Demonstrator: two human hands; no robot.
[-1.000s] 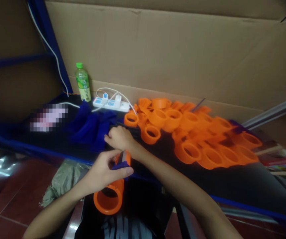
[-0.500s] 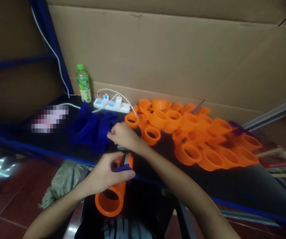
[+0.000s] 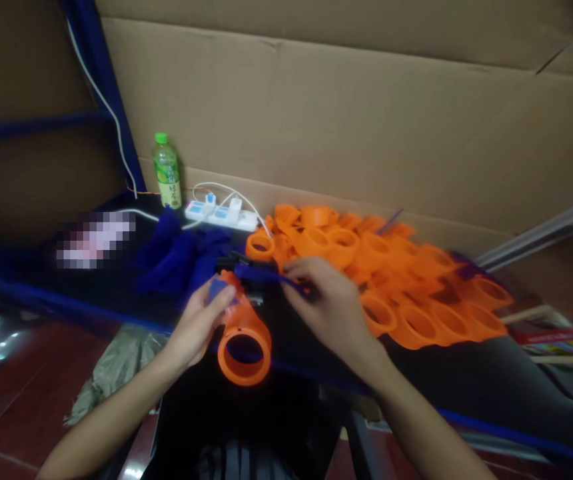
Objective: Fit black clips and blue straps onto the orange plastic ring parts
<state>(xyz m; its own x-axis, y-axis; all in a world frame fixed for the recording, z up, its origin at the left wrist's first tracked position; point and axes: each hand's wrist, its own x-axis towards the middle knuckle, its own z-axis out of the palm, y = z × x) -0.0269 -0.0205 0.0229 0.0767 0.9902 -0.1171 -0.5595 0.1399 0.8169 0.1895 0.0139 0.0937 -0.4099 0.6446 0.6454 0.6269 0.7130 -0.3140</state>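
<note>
My left hand (image 3: pixel 192 335) is closed around the narrow end of an orange plastic part with a ring (image 3: pixel 247 328); the ring faces me. Under its thumb lies a small blue patch (image 3: pixel 216 289) against the part. Fingers of my right hand (image 3: pixel 330 305) pinch the end of a blue strip (image 3: pixel 259 274), which stretches leftward over the part's far end. Motion blurs the strip and these fingers. A black object (image 3: pixel 226 263) sits just beyond the part, its kind unclear. Left of it lies a heap of blue cloth strips (image 3: pixel 166 260).
Many similar orange parts (image 3: pixel 376 250) are piled on the black table (image 3: pixel 416 380) to the right. At the back stand a white power strip (image 3: pixel 221 215) with cables and a green-capped bottle (image 3: pixel 167 173). A cardboard wall (image 3: pixel 316 113) closes off the rear.
My right hand has moved right, away from the blue cloth heap, and a blue strip now stretches from it. My left hand has shifted the orange part slightly up, its ring swinging right.
</note>
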